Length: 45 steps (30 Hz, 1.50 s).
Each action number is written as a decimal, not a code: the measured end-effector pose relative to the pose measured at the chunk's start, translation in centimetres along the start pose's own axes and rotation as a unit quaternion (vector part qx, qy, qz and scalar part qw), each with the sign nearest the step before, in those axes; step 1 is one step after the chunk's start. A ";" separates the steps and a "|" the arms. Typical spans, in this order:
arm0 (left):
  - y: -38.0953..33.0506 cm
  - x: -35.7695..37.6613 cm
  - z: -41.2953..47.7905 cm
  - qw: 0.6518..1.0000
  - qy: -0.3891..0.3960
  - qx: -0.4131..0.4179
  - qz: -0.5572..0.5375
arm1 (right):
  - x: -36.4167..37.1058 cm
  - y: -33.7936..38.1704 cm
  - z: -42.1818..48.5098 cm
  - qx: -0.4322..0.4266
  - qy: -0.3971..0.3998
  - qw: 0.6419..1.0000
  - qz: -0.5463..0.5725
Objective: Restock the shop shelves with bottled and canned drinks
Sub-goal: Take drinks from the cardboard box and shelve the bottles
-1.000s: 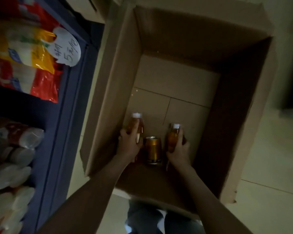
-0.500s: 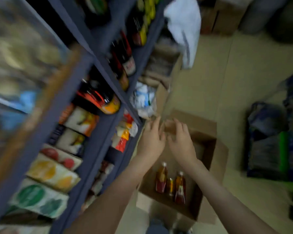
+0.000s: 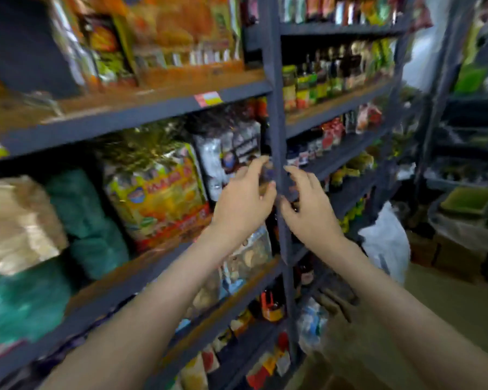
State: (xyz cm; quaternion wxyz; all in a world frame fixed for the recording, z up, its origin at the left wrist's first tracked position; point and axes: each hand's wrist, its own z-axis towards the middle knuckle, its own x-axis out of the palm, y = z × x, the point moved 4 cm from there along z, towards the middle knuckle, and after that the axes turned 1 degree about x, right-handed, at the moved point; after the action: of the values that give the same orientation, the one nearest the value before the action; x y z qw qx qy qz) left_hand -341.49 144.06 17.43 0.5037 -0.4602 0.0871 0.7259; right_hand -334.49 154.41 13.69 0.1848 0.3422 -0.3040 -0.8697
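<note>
**Bottled drinks stay in the carton as both hands come up empty**

A second ago both hands were down inside the carton. Each was wrapped round an amber bottle, and a can stood between them. Half a second ago they had let go and were lifting, with the two bottles and the can still upright on the carton floor. Now the view has swung up to the shelves (image 3: 164, 108). The carton and its drinks have dropped out of frame, presumably somewhere below the lower edge.

The left hand (image 3: 243, 201) and right hand (image 3: 310, 209) hover at centre frame, one on each side of the dark upright post (image 3: 276, 108). Their fingers are apart and loosely curved, and they hold nothing. Motion blur hides whether any fingertip touches the post or the packets behind it.

A yellow snack bag (image 3: 158, 192) sits just left of the left hand, with teal packs (image 3: 88, 220) further left. A row of shelved bottles (image 3: 321, 77) stands at upper right. A white plastic bag (image 3: 383, 243) hangs at centre right.

For the task, this means no drink has travelled to a shelf on this pass. My reading is that the hands are going up to check a spot or clear one. The hands will then have to go back down to the carton for the bottles and can.
</note>
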 end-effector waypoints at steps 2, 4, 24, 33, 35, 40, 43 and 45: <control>0.3 -4.0 0.4 0.998 -0.035 0.009 0.044 | 0.2 3.9 1.8 -0.037 0.004 0.999 0.015; 1.0 -7.8 0.5 0.994 -0.072 0.019 0.082 | 1.0 7.3 3.3 -0.070 0.011 0.997 0.013; 12.5 -24.6 1.1 0.903 -0.229 0.006 0.364 | 10.2 23.4 20.5 -0.021 -0.005 0.996 0.082; 10.9 -23.7 1.4 0.894 -0.219 0.012 0.390 | 5.9 23.4 16.7 -0.139 -0.201 0.948 0.205; 9.2 -23.1 1.7 0.897 -0.236 0.012 0.373 | 4.0 23.0 15.8 -0.157 -0.224 0.941 0.201; 3.4 -18.6 2.1 0.911 -0.304 0.075 0.270 | -0.4 19.1 11.6 -0.148 -0.228 0.950 0.151; 0.7 -11.5 0.6 0.946 -0.273 0.097 0.146 | -2.5 13.7 8.0 -0.074 -0.185 0.974 0.109; -0.1 -5.5 -0.5 0.972 -0.207 0.099 0.045 | -3.1 8.8 5.1 0.002 -0.148 0.986 0.072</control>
State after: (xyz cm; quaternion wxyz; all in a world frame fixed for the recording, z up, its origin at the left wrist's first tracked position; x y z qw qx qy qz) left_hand -340.74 140.21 21.32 0.5208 -0.2435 0.0735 0.8149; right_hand -334.91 151.52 23.89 0.1995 0.1873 -0.3538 -0.8944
